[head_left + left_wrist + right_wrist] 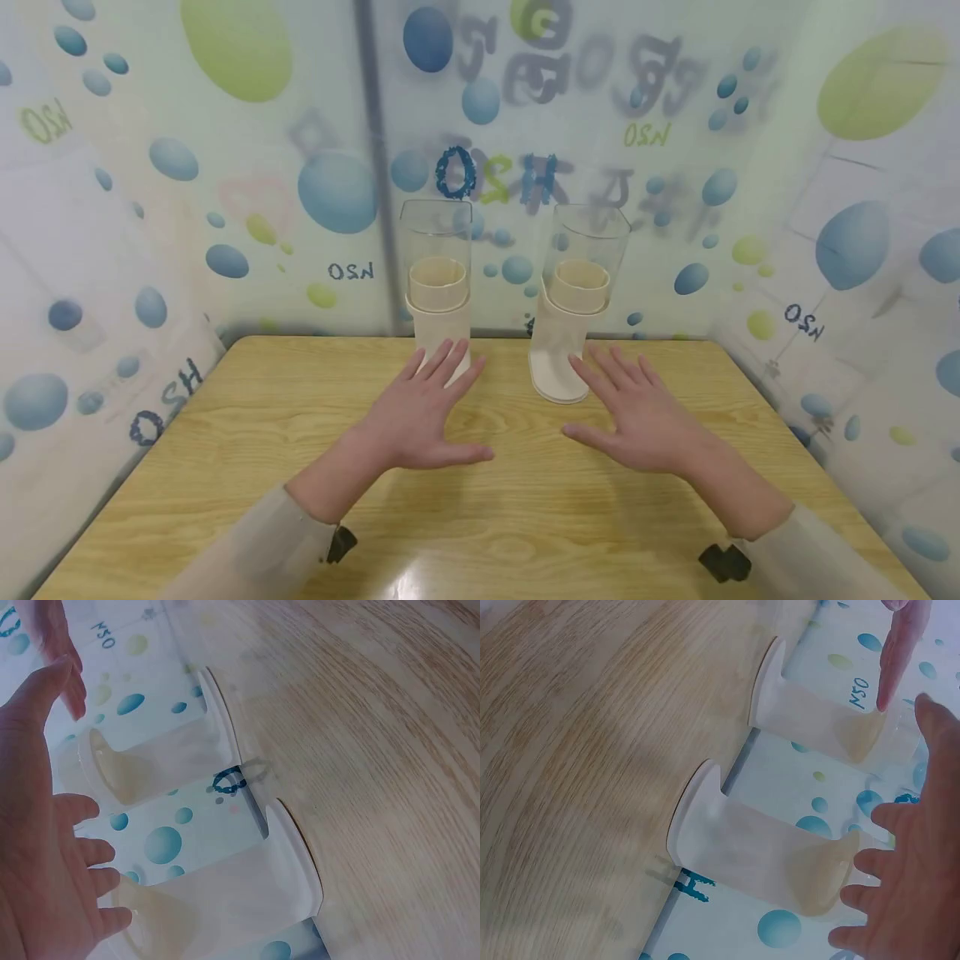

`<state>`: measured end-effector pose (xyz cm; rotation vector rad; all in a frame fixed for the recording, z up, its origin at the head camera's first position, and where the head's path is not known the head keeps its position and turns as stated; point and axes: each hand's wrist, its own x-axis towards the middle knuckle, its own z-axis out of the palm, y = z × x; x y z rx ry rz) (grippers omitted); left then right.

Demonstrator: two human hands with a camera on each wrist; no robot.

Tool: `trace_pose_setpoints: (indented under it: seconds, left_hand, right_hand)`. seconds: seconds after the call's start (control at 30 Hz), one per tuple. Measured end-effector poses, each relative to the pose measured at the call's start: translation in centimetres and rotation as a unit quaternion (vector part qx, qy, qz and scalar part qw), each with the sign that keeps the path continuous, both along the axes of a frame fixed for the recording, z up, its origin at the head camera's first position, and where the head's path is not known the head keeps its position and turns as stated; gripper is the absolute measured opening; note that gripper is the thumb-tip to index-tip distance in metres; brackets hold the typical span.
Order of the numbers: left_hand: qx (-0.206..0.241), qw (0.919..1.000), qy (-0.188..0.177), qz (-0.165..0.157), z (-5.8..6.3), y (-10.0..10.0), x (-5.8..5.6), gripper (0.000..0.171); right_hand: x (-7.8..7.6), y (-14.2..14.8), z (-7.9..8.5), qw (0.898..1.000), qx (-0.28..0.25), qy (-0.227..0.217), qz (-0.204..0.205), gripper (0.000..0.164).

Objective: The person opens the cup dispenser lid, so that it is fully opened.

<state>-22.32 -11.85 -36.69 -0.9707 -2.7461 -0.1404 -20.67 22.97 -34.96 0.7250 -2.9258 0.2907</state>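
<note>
Two cream stands rise near the table's back edge, the left stand [441, 323] and the right stand [558, 342]. Each has a rounded cup-like collar and a clear tube on top, the left tube [437, 233] and the right tube [591, 237]. My left hand [420, 421] is spread before the left stand, hiding much of its base. My right hand [641, 421], fingers also straight and apart, is beside the right stand's base. Both hands hold nothing. In the wrist views, the left fingers [94, 853] and right fingers [866, 862] overlap the stands; whether they touch cannot be told.
A wood-grain table [480, 525] spans the front. Behind and at both sides stand pale walls [285, 292] printed with blue and green drops and mirrored lettering. A dark vertical strip [378, 167] runs up the back wall behind the left stand.
</note>
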Motion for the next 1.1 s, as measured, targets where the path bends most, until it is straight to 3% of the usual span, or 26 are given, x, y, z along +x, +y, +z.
trace_pose_setpoints:
  seconds: [0.27,0.47,0.63,0.77,0.97,1.1]
  left_hand:
    - [0.083,0.9960,0.019,-0.024,0.2,1.1,-0.8,0.093]
    - [0.150,0.9880,-0.025,-0.026,0.8,2.9,-2.3,0.080]
    - [0.202,0.9767,-0.064,-0.034,1.7,4.7,-4.3,0.079]
    - [0.225,0.9687,-0.098,-0.039,2.6,6.4,-6.3,0.083]
    - [0.255,0.9541,-0.156,-0.024,3.5,8.5,-9.6,0.093]
    - [0.292,0.9368,-0.191,-0.015,3.8,9.8,-11.8,0.101]
  right_hand:
    - [-0.6,0.9,1.3,0.993,-0.069,0.055,-0.074,0.072]
    - [-1.6,1.7,2.8,0.980,-0.161,0.074,-0.094,0.066]
    - [-3.4,1.7,4.6,0.961,-0.238,0.114,-0.083,0.069]
    - [-5.2,1.1,6.4,0.950,-0.269,0.133,-0.087,0.075]
    - [-8.2,-0.5,8.7,0.944,-0.277,0.150,-0.098,0.083]
    - [-9.9,-1.4,9.5,0.938,-0.295,0.143,-0.108,0.085]
